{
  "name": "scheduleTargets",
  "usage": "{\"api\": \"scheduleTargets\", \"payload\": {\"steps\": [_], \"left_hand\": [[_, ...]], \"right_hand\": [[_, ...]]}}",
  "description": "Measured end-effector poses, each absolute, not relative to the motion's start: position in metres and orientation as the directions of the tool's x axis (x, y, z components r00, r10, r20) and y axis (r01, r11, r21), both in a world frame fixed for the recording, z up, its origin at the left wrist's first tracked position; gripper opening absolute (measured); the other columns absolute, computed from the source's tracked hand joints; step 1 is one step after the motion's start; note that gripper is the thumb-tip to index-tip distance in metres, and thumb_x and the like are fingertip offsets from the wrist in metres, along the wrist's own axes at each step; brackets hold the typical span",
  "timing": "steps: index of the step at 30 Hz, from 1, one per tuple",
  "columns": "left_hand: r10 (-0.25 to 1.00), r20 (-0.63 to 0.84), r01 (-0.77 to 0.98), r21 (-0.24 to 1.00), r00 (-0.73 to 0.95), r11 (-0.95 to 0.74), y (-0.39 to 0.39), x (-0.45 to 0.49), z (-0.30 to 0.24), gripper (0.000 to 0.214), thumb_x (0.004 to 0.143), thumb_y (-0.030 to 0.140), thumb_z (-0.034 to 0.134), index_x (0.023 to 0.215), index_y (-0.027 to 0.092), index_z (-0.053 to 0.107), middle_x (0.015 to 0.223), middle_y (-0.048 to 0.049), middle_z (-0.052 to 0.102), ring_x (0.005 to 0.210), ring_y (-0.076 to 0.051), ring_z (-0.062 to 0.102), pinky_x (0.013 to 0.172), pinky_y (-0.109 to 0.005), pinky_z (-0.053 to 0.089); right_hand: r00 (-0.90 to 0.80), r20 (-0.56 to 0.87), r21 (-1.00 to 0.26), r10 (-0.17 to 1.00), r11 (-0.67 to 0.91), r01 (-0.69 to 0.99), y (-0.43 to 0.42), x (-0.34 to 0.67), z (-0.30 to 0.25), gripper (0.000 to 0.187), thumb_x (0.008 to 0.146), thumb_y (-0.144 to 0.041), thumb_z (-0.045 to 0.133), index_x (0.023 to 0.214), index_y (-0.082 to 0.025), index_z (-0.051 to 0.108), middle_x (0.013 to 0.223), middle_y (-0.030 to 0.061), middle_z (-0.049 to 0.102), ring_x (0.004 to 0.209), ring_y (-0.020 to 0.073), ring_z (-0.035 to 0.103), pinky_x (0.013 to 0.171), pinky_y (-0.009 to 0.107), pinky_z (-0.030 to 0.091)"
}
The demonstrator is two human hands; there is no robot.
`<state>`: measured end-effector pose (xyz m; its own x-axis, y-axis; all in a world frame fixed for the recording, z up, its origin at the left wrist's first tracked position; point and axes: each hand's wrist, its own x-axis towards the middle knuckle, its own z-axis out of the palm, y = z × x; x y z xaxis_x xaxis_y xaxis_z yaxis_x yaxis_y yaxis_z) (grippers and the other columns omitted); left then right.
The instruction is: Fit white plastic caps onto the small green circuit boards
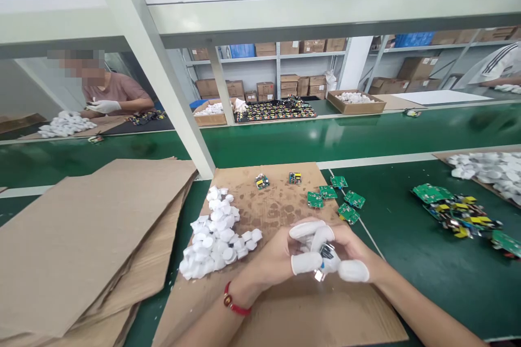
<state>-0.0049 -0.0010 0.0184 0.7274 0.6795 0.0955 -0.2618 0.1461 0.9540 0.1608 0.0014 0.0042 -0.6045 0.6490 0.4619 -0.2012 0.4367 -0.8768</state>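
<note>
My left hand (280, 257) and my right hand (353, 252) meet over the cardboard sheet (325, 314), with white finger cots on several fingertips. Between them they grip a small circuit board (325, 252) with shiny metal parts and a bit of blue. A whitish piece lies against it, partly covered by my fingers, so its shape is unclear. Left of my hands spreads a pile of small white plastic pieces (215, 233). Beyond them, two small boards (295, 178) lie component side up, and several green circuit boards (328, 192) rest toward the right edge of the cardboard.
Stacked cardboard sheets (81, 238) cover the left side. To the right sit a heap of boards (456, 209) and more white pieces (488, 171). A slanted white post (163, 70) rises ahead. Across the green belt (277, 143), a co-worker (118, 95) handles parts.
</note>
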Motion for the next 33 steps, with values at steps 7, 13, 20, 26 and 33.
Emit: {"api": "scheduleTargets", "payload": {"steps": [7, 13, 20, 26, 33], "left_hand": [[0.703, 0.034, -0.222, 0.958, 0.711, 0.178, -0.004, -0.001, 0.016, 0.024, 0.066, 0.025, 0.07, 0.076, 0.015, 0.051, 0.076, 0.0009, 0.05, 0.064, -0.008, 0.051, 0.058, -0.021, 0.04], [0.745, 0.018, -0.226, 0.957, 0.667, 0.18, -0.003, -0.002, 0.01, 0.029, 0.058, 0.019, 0.076, 0.079, 0.015, 0.057, 0.078, 0.0004, 0.055, 0.067, -0.009, 0.052, 0.062, -0.022, 0.043], [0.64, 0.106, -0.319, 0.92, 0.761, 0.227, 0.0, -0.008, 0.008, 0.029, 0.069, 0.04, 0.066, 0.074, 0.011, 0.064, 0.074, -0.0049, 0.063, 0.072, -0.015, 0.059, 0.062, -0.023, 0.042], [0.6, 0.044, -0.275, 0.914, 0.799, 0.299, 0.002, -0.009, 0.009, 0.034, 0.059, 0.036, 0.074, 0.081, 0.011, 0.066, 0.075, -0.0067, 0.066, 0.072, -0.018, 0.06, 0.056, -0.022, 0.042], [0.617, 0.043, -0.281, 0.914, 0.786, 0.294, 0.001, -0.008, 0.003, 0.03, 0.064, 0.037, 0.072, 0.079, 0.011, 0.065, 0.073, -0.005, 0.063, 0.064, -0.012, 0.057, 0.061, -0.023, 0.044]], "right_hand": [[-0.564, 0.458, -0.881, 0.688, 0.436, -0.183, 0.003, 0.157, 0.003, 0.032, 0.077, -0.047, 0.06, 0.064, -0.018, 0.063, 0.101, 0.0128, 0.066, 0.109, 0.0279, 0.052, 0.087, 0.041, 0.041], [-0.577, 0.373, -0.928, 0.727, 0.277, -0.251, 0.004, 0.158, -0.003, 0.038, 0.072, -0.053, 0.06, 0.063, -0.016, 0.066, 0.101, 0.0115, 0.065, 0.105, 0.0306, 0.053, 0.077, 0.039, 0.047], [-0.649, 0.334, -0.94, 0.684, 0.186, -0.288, 0.001, 0.164, 0.002, 0.05, 0.081, -0.06, 0.044, 0.103, -0.02, 0.066, 0.124, 0.0134, 0.053, 0.111, 0.0304, 0.05, 0.073, 0.038, 0.05], [-0.668, 0.308, -0.95, 0.678, 0.184, -0.251, 0.002, 0.169, 0.003, 0.052, 0.078, -0.054, 0.055, 0.123, -0.028, 0.052, 0.134, 0.0101, 0.045, 0.121, 0.0296, 0.042, 0.092, 0.044, 0.04], [-0.695, 0.256, -0.954, 0.672, 0.058, -0.295, 0.002, 0.165, -0.004, 0.044, 0.074, -0.06, 0.056, 0.089, -0.019, 0.066, 0.131, 0.0144, 0.045, 0.083, 0.0224, 0.064, 0.051, 0.028, 0.053]]}}
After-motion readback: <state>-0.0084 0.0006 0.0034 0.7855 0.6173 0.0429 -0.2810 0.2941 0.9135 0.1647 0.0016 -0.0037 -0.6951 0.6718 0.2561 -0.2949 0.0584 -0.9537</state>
